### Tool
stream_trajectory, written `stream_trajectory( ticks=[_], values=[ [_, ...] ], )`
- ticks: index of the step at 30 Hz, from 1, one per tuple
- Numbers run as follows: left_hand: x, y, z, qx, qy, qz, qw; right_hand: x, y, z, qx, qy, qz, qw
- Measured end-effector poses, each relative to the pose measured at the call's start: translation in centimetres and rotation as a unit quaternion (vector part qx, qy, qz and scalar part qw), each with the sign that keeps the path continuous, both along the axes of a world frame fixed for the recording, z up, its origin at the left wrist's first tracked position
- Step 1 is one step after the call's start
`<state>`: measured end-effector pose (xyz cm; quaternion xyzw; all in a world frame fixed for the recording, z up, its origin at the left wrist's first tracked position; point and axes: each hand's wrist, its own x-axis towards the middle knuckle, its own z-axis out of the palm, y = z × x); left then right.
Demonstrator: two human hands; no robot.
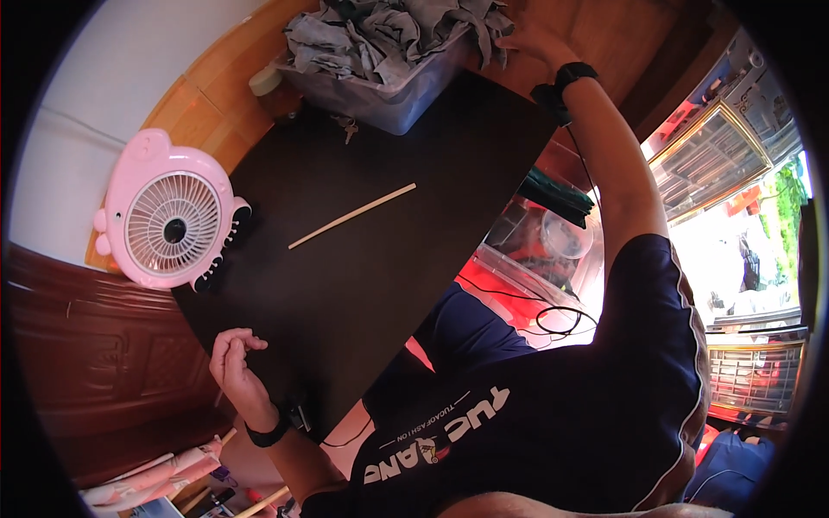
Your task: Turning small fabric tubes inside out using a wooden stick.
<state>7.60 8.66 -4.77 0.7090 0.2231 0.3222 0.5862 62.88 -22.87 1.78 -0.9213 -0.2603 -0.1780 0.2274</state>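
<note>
My right hand [542,45] reaches to the far side of the dark table [380,285]. Its fingertips pinch the edge of a grey cloth piece [494,39] hanging over the right side of a heaped pile of cloth. A clear plastic bin [393,102] holds that pile. My left hand [235,364] rests at the table's near left edge, its fingers loosely curled together with nothing seen in them. A thin, pale wooden stick [352,216] lies slantwise on the middle of the tabletop, apart from both hands.
A pink fan [175,226] stands at the left edge. Beside the bin are a lidded jar [275,95] and a key [351,132]. A small black object [299,414] sits near my left wrist. Right of the table are plastic containers [553,233] and a black cable [561,321].
</note>
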Motion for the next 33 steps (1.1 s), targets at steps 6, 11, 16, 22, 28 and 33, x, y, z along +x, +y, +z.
stream_trajectory(
  ticks=[6, 11, 16, 22, 28, 33],
  values=[
    [-0.1, 0.5, -1.1, 0.023, 0.028, 0.024, 0.999, -1.6, 3.7, -3.3, 0.145, -0.280, 0.083, 0.945],
    [-0.2, 0.9, -1.6, 0.007, 0.055, 0.021, 0.998, 3.2, 4.5, -1.2, -0.094, -0.201, -0.060, 0.973],
    [-0.4, 1.0, -1.6, 0.004, 0.057, 0.001, 0.998, 2.7, 4.3, 4.3, 0.075, 0.005, 0.048, 0.996],
    [-0.5, 0.5, -1.2, 0.007, 0.057, -0.005, 0.998, -0.8, 12.9, 4.0, 0.142, 0.044, 0.153, 0.977],
    [-0.2, 0.2, -1.2, 0.006, 0.060, -0.030, 0.998, -4.5, 17.7, 1.1, -0.209, -0.048, 0.124, 0.969],
    [-0.5, 0.4, -1.3, 0.006, 0.063, -0.039, 0.997, -9.1, 13.5, 4.4, -0.250, -0.055, 0.179, 0.950]
  ],
)
